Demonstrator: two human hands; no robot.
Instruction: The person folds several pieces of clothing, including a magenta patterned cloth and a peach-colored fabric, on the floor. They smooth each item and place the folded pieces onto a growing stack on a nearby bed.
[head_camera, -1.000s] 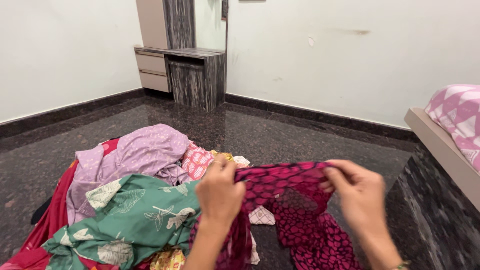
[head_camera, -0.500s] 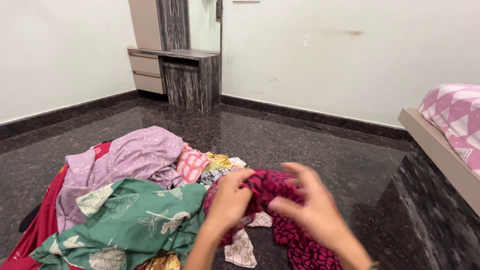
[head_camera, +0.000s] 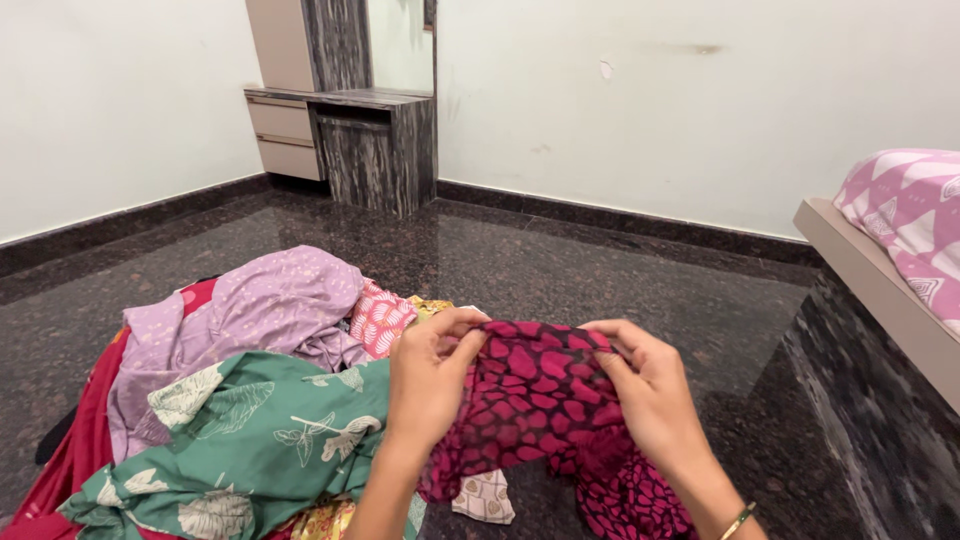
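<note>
Seen from the head camera, our left hand (head_camera: 428, 385) and right hand (head_camera: 650, 395) hold a magenta cloth with a black blotch pattern (head_camera: 535, 400) stretched between them above a dark polished granite floor (head_camera: 560, 265). Our left fingers are closed in a pinch on the cloth's upper left edge; our right fingers are curled shut over its upper right edge, the thumb pressing on top. The cloth sags between our hands and trails down toward the floor below the right wrist, where a thin gold bangle (head_camera: 738, 520) shows.

Just left of our left hand lies a heap of laundry: a green fabric printed with pale leaves (head_camera: 260, 440) in front, a crumpled lilac garment with small dots (head_camera: 250, 310) behind it, a coral-and-white patterned piece (head_camera: 378, 318) beside that, and a red cloth (head_camera: 85, 440) at the heap's left edge.

At right, a grey stone bed platform (head_camera: 870, 400) carries a pink-and-white triangle-patterned bedsheet (head_camera: 905, 215). A dark wood-grain dressing unit with cream drawers (head_camera: 345, 125) stands against the white wall (head_camera: 700, 110).
</note>
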